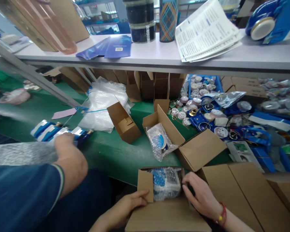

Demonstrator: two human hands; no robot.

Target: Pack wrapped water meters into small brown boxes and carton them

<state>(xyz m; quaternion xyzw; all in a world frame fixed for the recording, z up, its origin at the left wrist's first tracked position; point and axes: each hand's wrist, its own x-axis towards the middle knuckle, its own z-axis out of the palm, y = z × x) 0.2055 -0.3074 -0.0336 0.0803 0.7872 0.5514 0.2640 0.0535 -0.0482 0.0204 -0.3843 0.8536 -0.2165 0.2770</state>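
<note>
Head view: green counter (103, 158) spans the scene; pale shelf (154, 53) crosses above its far side, carrying bottles, blue leaflets and a printed booklet. Left: co-worker in dark blue sleeve (21, 196), forearm over the counter, that hand at a group of blue-and-white packs (44, 130). Right, far: heap of blue and white parts (209, 117), some in a blue tray. Right, near: large brown cartons (219, 183).

Near centre: open carton (168, 214), between the person's two hands. Left of centre, farther off: pile of clear plastic bags (99, 106). Beyond the near carton: second open carton (169, 125), holding a bubble-wrapped item (160, 141) that sticks out at its near end. Just left of that: smaller open carton (129, 133), tilted.

Bubble-wrapped parcel (168, 185), blue and white showing through, sits inside the near carton. Left hand (129, 204): fingers laid on the carton's left flap; cannot tell whether it grips. Right hand (200, 193): fingers bent, narrow gap to the thumb, fingertips at the carton's right edge beside the parcel; cannot tell whether anything is pinched. Smallest noted: red bracelet (222, 213), right wrist.
</note>
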